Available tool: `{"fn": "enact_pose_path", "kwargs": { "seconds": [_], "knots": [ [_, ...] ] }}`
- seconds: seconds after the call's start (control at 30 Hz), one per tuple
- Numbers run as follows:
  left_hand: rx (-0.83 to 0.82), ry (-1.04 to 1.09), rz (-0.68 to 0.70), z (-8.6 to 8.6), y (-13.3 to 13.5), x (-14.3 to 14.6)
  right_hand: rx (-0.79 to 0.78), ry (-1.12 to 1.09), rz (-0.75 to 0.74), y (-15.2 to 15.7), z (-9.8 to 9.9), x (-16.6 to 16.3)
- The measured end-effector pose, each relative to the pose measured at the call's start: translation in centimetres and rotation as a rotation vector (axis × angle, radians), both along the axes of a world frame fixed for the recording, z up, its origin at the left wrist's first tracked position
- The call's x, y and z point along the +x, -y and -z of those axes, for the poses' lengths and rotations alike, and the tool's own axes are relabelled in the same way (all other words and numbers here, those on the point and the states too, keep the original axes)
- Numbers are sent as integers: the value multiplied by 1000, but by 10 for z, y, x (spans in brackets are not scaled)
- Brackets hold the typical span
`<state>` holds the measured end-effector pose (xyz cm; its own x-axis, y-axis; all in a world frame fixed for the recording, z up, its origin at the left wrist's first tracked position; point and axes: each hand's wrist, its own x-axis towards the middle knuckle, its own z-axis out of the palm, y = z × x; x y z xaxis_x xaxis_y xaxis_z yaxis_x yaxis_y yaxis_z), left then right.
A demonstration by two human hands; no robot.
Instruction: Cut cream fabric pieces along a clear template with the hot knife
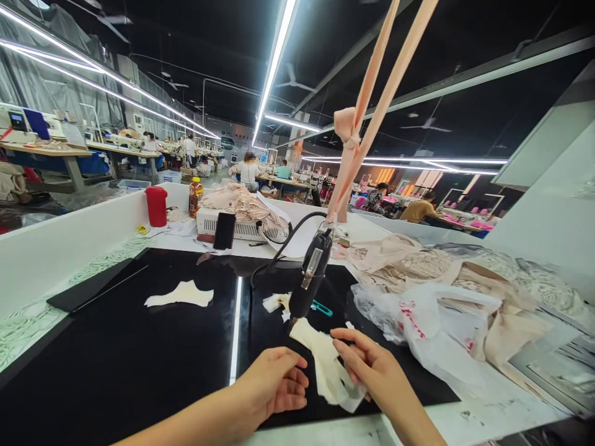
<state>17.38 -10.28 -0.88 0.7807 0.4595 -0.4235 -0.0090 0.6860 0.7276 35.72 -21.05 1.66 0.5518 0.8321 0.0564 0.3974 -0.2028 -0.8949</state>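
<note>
A cream fabric piece (320,353) lies between my hands near the front edge of the black board, its lower end overlapping paler, thinner material. My left hand (279,384) is just left of it, fingers loosely curled and apart, nothing in them. My right hand (367,362) is at its right edge, fingers apart and over the fabric; the thumb is mostly hidden. A black hand tool (310,275) with a metal lever hangs from knotted peach straps (356,142), its narrow tip at the fabric's top end. Another cream piece (181,295) lies flat on the left.
Beside the tool are cream scraps (277,302) and a teal clip-like item (322,308). A plastic bag (432,310) and beige cloth (418,266) crowd the right. Behind stand a phone (225,231), a white box (242,229) and a red container (157,206). A black cable loops left of the tool.
</note>
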Motion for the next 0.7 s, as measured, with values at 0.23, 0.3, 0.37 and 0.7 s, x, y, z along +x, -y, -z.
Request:
{"fn": "enact_pose_path", "kwargs": {
  "seconds": [0.23,0.3,0.37,0.7],
  "knots": [
    [192,90,117,-5,8,-7,256,-394,-47,11,-18,-49],
    [170,118,148,-12,12,-11,272,-409,-56,9,-16,-58],
    [151,127,148,-18,15,-16,272,-410,-63,7,-13,-64],
    [401,-74,89,-17,-15,-62,185,-344,-133,1,4,-77]
  ]
}}
